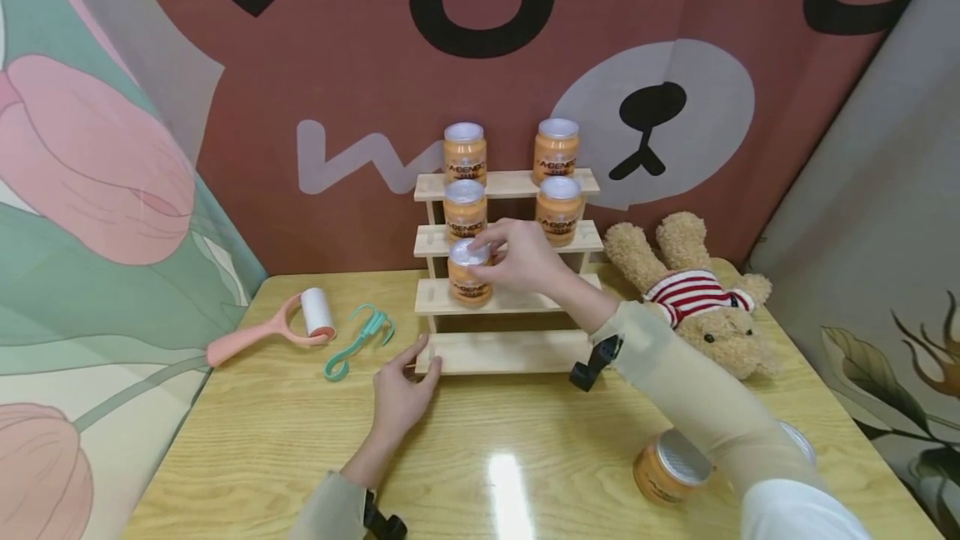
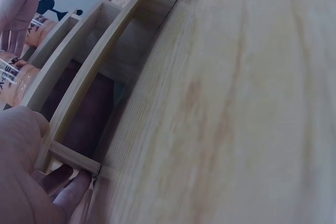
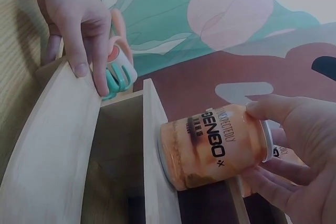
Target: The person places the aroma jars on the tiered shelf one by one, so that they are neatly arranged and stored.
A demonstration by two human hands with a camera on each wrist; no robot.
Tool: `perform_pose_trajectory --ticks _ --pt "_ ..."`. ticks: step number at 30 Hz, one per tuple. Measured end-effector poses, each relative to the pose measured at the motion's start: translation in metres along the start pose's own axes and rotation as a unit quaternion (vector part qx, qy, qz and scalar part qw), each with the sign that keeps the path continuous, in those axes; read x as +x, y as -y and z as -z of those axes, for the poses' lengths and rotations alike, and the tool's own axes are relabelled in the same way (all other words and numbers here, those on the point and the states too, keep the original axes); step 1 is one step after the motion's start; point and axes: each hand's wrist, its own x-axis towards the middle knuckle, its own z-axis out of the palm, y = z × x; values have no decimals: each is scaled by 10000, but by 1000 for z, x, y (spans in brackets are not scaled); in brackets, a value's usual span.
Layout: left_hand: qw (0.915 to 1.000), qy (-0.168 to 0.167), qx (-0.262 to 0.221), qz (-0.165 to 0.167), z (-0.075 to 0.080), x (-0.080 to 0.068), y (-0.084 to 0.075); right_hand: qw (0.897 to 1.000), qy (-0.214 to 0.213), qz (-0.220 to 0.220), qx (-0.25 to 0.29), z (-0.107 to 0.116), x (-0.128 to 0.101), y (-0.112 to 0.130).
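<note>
Behind the wooden bench (image 1: 247,440) hangs a bear-face backdrop. On the stepped rack (image 1: 506,352), the right hand (image 1: 525,257) curls round an orange jar (image 1: 468,273) standing on the third step, label partly reading "BENBO". Four like jars sit above. The left hand (image 1: 401,394) rests flat-fingered against the rack's bottom corner. A teddy bear (image 1: 697,298), lint roller (image 1: 277,325) and green clip (image 1: 360,338) lie nearby

Orange jars (image 1: 465,153): six
Stepped wooden rack (image 1: 507,352): one
Teddy bear (image 1: 701,298): one
Lint roller (image 1: 277,325): one
Teal clip (image 1: 358,339): one
</note>
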Motion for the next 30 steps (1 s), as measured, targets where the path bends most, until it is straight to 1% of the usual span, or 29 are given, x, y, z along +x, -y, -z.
perform_pose_trajectory --ticks 6,9,12,17,23,26,30 --pt "10000 39 -58 21 -2 0 2 9999 -112 41 -4 -3 -2 -1" --pt "10000 -8 -80 -19 -2 1 1 10000 -14 56 3 0 -1 0" --pt "10000 -33 -52 -13 -1 1 0 9999 139 37 31 7 -2 0" --pt "10000 -28 14 33 0 1 0 9997 232 114 -31 28 -8 -3" --pt "9999 -47 -16 -132 -2 0 0 9994 23 270 -196 65 -25 -9" --pt "9998 -36 -47 -168 -2 0 1 9996 -116 185 -167 81 -39 -16" --pt "10000 -28 -32 -26 0 -1 1 9997 -152 -80 -169 96 -61 -29"
